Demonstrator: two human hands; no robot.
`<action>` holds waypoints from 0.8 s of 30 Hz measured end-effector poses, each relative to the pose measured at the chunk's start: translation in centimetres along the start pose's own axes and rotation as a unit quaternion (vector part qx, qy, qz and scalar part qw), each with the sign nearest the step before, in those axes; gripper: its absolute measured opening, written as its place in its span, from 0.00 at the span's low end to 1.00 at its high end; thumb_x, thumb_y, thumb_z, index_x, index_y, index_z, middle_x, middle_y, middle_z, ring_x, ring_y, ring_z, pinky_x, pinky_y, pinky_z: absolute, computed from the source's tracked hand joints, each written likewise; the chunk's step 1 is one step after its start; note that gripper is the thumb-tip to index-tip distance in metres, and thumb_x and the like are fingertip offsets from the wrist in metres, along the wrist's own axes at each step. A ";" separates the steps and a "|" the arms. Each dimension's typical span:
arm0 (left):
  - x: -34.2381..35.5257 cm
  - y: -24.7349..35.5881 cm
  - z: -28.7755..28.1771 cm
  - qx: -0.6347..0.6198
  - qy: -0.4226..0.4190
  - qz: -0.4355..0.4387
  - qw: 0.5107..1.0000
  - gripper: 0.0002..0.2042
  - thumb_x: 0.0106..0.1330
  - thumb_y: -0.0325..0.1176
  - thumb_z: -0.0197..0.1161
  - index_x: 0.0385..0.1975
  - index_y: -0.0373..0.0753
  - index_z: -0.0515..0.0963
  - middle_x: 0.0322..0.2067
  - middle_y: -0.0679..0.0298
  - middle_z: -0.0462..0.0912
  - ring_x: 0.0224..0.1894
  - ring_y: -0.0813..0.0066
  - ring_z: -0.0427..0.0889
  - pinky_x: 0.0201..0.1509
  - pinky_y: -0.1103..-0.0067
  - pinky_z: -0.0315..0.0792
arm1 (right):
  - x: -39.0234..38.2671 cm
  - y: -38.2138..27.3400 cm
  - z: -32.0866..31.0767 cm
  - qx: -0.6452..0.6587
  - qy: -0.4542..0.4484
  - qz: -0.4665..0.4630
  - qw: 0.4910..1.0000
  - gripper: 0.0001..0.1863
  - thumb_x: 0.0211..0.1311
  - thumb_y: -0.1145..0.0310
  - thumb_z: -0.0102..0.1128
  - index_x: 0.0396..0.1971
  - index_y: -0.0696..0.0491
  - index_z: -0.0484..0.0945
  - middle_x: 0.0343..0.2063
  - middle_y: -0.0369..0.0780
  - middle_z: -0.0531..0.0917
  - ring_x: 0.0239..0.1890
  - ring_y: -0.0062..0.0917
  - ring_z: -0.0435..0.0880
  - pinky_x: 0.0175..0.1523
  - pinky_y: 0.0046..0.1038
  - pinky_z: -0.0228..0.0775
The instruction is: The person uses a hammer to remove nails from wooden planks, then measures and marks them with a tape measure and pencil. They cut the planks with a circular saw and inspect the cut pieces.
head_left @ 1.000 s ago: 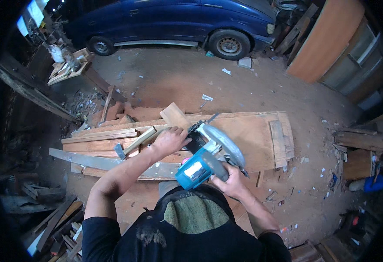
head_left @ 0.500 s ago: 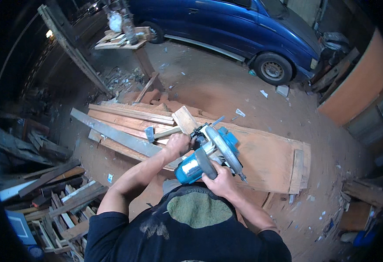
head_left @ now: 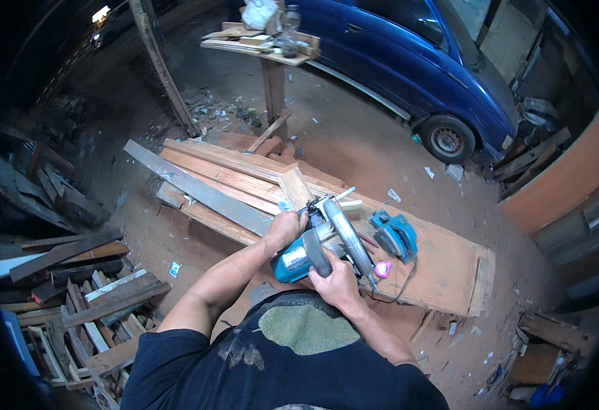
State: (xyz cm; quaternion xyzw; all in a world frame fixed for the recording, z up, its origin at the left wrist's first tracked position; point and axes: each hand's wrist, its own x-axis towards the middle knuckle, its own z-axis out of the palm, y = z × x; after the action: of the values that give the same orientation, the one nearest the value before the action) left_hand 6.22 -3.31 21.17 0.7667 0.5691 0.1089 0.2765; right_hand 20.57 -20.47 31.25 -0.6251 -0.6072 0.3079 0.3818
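Note:
A blue-green circular saw (head_left: 293, 260) with a silver blade guard lies across the middle of a wooden bench (head_left: 443, 270). My right hand (head_left: 335, 279) is wrapped round its dark rear handle. Closed at the saw's front left side is my left hand (head_left: 287, 229); its fingertips are partly hidden against the black fittings there. A short pale board (head_left: 295, 188) sticks out beyond the saw's front, its near end covered by the saw. To the right rests a blue-green power planer (head_left: 395, 236), and a pink-and-white object (head_left: 382, 269) sits beside the guard.
Long planks (head_left: 224, 174) and a grey metal-like strip (head_left: 197, 186) run along the bench's left half. Scrap timber (head_left: 101, 301) is heaped at lower left. Beyond stand a wooden stand (head_left: 272, 89) with scraps and jars, and a blue van (head_left: 409, 68). A power cord (head_left: 407, 283) curls near the planer.
The view has shifted, so the bench and van appear lower and further right. The planer and pink object now show clear of the saw. Both hands stay on the saw.

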 end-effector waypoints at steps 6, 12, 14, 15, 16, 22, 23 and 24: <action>-0.1 -9.4 -3.9 -0.148 -0.042 -0.149 0.977 0.30 0.76 0.51 0.43 0.35 0.27 0.83 0.31 0.40 0.85 0.38 0.42 0.85 0.49 0.56 0.76 | 2.5 -4.7 8.4 -0.030 -0.047 -0.008 0.998 0.31 0.52 0.68 0.70 0.57 0.65 0.77 0.34 0.61 0.85 0.40 0.52 0.88 0.46 0.44 0.81; 1.0 -17.3 -4.8 -0.464 -0.085 -0.290 0.833 0.29 0.78 0.54 0.40 0.33 0.36 0.81 0.21 0.59 0.80 0.24 0.59 0.79 0.27 0.63 0.74 | 5.4 -7.2 13.1 -0.017 -0.066 -0.015 0.998 0.31 0.52 0.67 0.70 0.57 0.65 0.77 0.35 0.62 0.85 0.40 0.52 0.88 0.46 0.44 0.81; 0.7 -17.8 -7.2 -0.305 -0.074 -0.234 0.920 0.30 0.78 0.55 0.41 0.32 0.36 0.83 0.23 0.56 0.83 0.27 0.57 0.83 0.28 0.63 0.76 | 6.5 -7.2 13.7 0.005 -0.080 -0.015 0.997 0.31 0.52 0.67 0.70 0.56 0.65 0.77 0.35 0.62 0.84 0.41 0.52 0.88 0.47 0.43 0.81; 0.6 -18.6 -8.1 -0.122 -0.053 -0.171 0.976 0.31 0.78 0.56 0.41 0.32 0.36 0.84 0.25 0.52 0.85 0.29 0.56 0.85 0.30 0.62 0.78 | 6.9 -7.1 14.1 0.019 -0.089 -0.015 0.996 0.31 0.52 0.67 0.70 0.56 0.65 0.77 0.35 0.62 0.84 0.41 0.52 0.88 0.47 0.43 0.81; 0.3 -19.2 -9.1 0.070 -0.034 -0.104 0.991 0.32 0.77 0.57 0.42 0.31 0.35 0.85 0.28 0.49 0.87 0.31 0.55 0.88 0.32 0.61 0.80 | 7.3 -6.9 14.7 0.023 -0.097 -0.017 0.995 0.31 0.52 0.67 0.70 0.56 0.65 0.77 0.35 0.62 0.84 0.41 0.52 0.88 0.48 0.43 0.81; 3.2 -18.7 -14.6 0.221 -0.096 -0.019 0.970 0.31 0.76 0.58 0.47 0.31 0.35 0.86 0.33 0.45 0.87 0.41 0.48 0.88 0.46 0.56 0.80 | 12.0 -5.5 15.6 0.055 -0.138 -0.038 0.988 0.29 0.53 0.67 0.69 0.56 0.63 0.78 0.34 0.60 0.85 0.41 0.50 0.88 0.47 0.42 0.81; 4.0 -19.2 -14.5 0.224 -0.099 -0.034 0.969 0.30 0.76 0.57 0.47 0.32 0.35 0.87 0.35 0.44 0.87 0.44 0.50 0.88 0.45 0.57 0.80 | 12.9 -4.9 15.9 0.059 -0.128 -0.057 0.988 0.27 0.54 0.68 0.68 0.55 0.63 0.78 0.33 0.59 0.86 0.39 0.48 0.89 0.45 0.40 0.81; 5.1 -19.8 -14.6 0.226 -0.103 -0.049 0.967 0.29 0.76 0.55 0.47 0.33 0.35 0.87 0.37 0.43 0.87 0.46 0.51 0.88 0.44 0.58 0.81 | 13.9 -4.5 16.2 0.063 -0.117 -0.075 0.988 0.26 0.55 0.68 0.67 0.54 0.64 0.79 0.32 0.58 0.86 0.38 0.46 0.90 0.44 0.38 0.81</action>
State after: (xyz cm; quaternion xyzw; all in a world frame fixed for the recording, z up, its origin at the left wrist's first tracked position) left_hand -15.26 9.77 21.57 0.7874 0.5845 -0.1156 0.1584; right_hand 5.51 -5.10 27.80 -0.5121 -0.6723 0.3871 0.3687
